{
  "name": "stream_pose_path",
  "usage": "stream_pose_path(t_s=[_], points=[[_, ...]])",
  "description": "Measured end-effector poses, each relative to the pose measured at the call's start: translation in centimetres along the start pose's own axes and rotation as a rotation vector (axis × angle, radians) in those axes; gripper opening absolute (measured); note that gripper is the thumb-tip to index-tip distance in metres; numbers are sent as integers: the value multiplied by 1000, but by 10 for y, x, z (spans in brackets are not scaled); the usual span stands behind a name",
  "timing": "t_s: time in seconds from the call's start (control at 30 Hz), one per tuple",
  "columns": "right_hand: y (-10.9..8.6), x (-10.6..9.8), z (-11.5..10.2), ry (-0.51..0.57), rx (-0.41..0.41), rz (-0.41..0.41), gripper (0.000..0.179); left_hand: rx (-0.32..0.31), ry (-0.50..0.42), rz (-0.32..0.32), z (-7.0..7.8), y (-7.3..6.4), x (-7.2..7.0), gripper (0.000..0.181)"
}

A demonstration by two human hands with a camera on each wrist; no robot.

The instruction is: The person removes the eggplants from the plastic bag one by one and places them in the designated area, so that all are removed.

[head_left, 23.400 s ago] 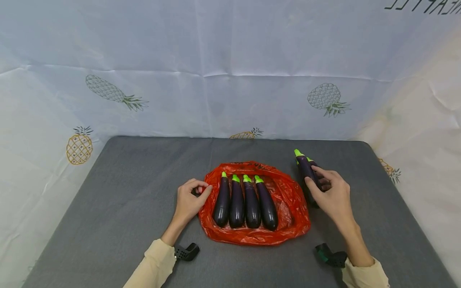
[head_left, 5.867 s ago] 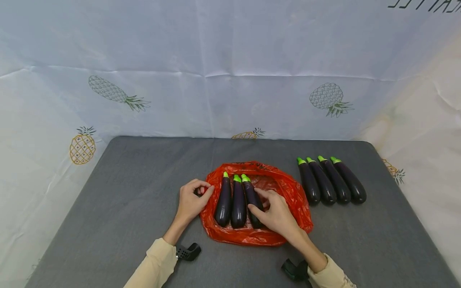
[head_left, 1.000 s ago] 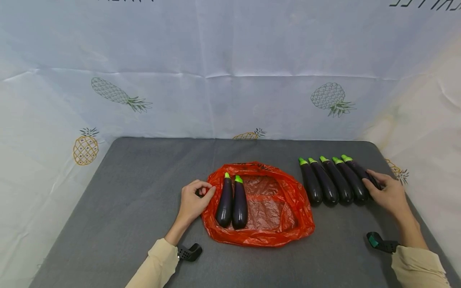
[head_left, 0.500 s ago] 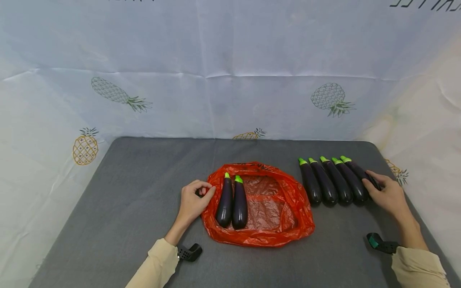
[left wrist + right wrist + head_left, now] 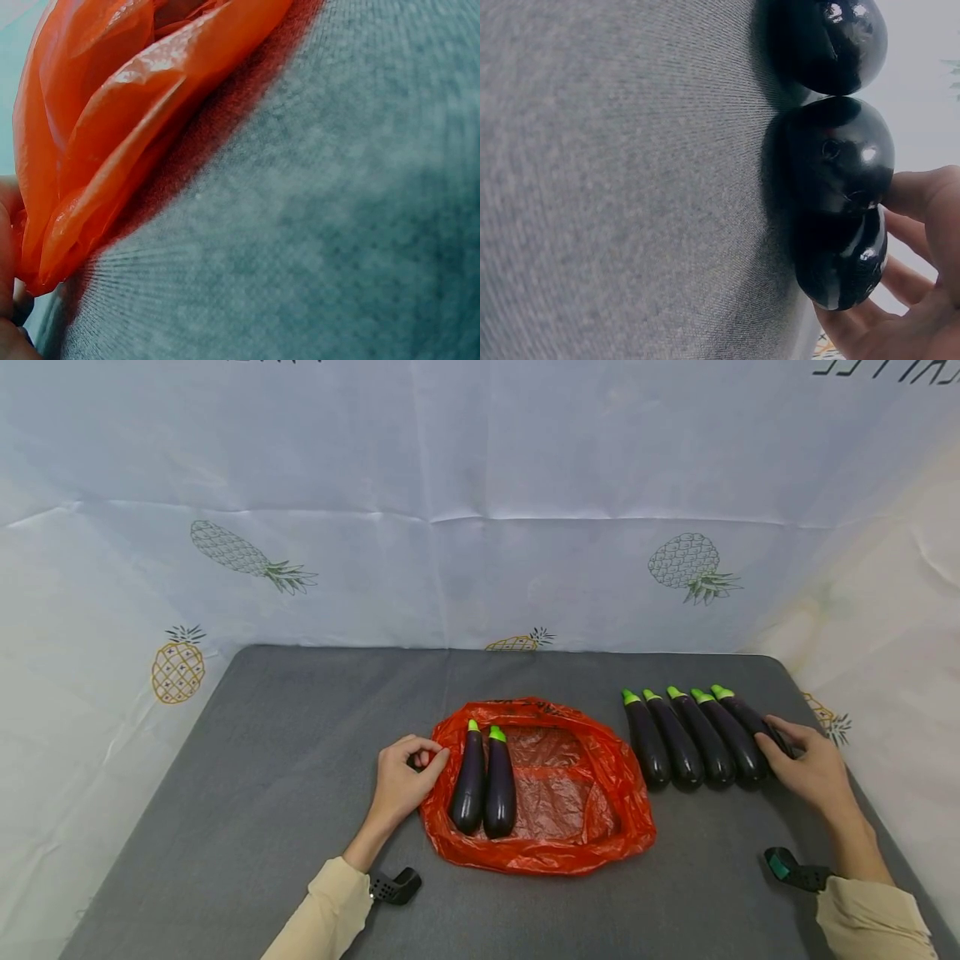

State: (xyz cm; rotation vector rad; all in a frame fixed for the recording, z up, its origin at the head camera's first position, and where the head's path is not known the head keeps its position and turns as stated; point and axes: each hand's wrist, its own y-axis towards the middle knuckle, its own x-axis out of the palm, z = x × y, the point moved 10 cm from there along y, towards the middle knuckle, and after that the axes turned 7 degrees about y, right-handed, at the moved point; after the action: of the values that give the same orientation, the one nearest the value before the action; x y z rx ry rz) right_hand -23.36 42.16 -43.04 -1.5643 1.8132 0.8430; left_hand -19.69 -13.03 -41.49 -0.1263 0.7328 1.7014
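My left hand [image 5: 405, 781] pinches the left edge of a red plastic bag [image 5: 600, 793], and the bunched film [image 5: 127, 142] shows between finger and thumb in the left wrist view. Inside the bag two dark purple eggplants with green stem ends lie side by side, a left eggplant [image 5: 468, 785] and a right eggplant [image 5: 499, 789]. To the right of the bag, several eggplants [image 5: 701, 743] form a slanted row on the table. My right hand [image 5: 813, 768] grips the rightmost eggplant [image 5: 844, 259], its fingers and thumb around its sides; it touches its neighbour [image 5: 844, 154].
The grey cloth-covered table [image 5: 300, 718] spreads beyond the bag on all sides. White fabric [image 5: 360, 452] with printed pineapples hangs behind and at both sides. A black wrist device [image 5: 396, 887] is on my left wrist and another [image 5: 797, 870] on the right.
Over the longer span, eggplants in the bag went from four to three to two, and the row at right grew. During the last second, both hands stay almost still.
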Motion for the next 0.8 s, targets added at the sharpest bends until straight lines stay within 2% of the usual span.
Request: stream_pose_path(t_s=[0.33,0.43,0.63,0.8], points=[[-4,-9,-3,67,-24,71,51,0,-2,0,1,0,0,11],[-6,-14,-8,59,-11,102,52,3,-3,2,1,0,0,11],[-12,-23,-24,89,13,200,51,7,-2,4,1,0,-1,10],[-19,-26,-44,137,7,247,50,11,0,2,2,0,-1,10]])
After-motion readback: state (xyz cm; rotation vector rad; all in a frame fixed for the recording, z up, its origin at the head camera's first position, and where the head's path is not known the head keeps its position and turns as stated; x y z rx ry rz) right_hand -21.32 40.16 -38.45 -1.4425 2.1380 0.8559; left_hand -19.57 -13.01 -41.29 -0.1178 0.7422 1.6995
